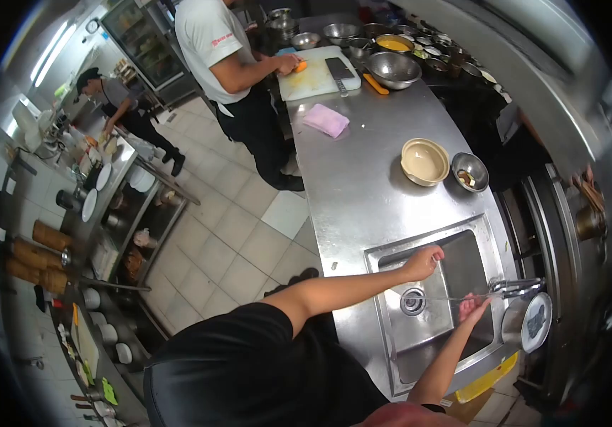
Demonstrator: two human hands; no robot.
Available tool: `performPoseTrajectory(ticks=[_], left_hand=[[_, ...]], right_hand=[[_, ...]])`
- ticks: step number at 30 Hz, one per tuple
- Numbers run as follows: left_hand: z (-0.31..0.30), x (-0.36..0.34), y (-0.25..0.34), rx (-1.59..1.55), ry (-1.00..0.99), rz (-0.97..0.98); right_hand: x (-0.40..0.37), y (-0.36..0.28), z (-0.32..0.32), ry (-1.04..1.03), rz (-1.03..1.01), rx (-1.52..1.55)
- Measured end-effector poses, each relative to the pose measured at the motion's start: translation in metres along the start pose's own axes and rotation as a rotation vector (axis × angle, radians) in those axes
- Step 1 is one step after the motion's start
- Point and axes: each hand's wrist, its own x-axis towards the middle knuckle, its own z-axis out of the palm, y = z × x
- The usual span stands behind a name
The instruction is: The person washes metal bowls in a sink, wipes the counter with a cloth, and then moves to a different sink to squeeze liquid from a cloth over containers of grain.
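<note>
My left hand (423, 262) is over the upper part of the steel sink (405, 359), its fingers curled in and nothing visible in them. My right hand (472, 309) is lower and to the right, close to the faucet (515, 287), with fingers apart and holding nothing. From the faucet a thin stream of water (439, 298) runs past the right hand toward the round drain (412, 302). The hands are apart from each other.
Beyond the sink stand a beige pot (424, 162) and a small steel bowl (470, 172) with food pieces. A pink cloth (326, 120) lies farther up the counter. A co-worker (235, 71) handles orange food at a white cutting board (313, 73) with a cleaver (338, 69). Another person (124, 107) works at left.
</note>
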Motion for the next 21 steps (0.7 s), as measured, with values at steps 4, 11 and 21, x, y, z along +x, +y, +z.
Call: performPoseTrajectory(ticks=[4, 11, 21], left_hand=[[-0.090, 0.027, 0.000, 0.033, 0.088, 0.163], [-0.369, 0.169, -0.070, 1.067, 0.180, 0.263], [-0.563, 0.229, -0.101, 1.260, -0.212, 0.261]], right_hand=[[-0.090, 0.045, -0.038, -0.162, -0.307, -1.307], [-0.247, 0.089, 0.059, 0.178, -0.476, -1.756], [-0.282, 0.193, 0.410, -0.126, -0.469, -1.576]])
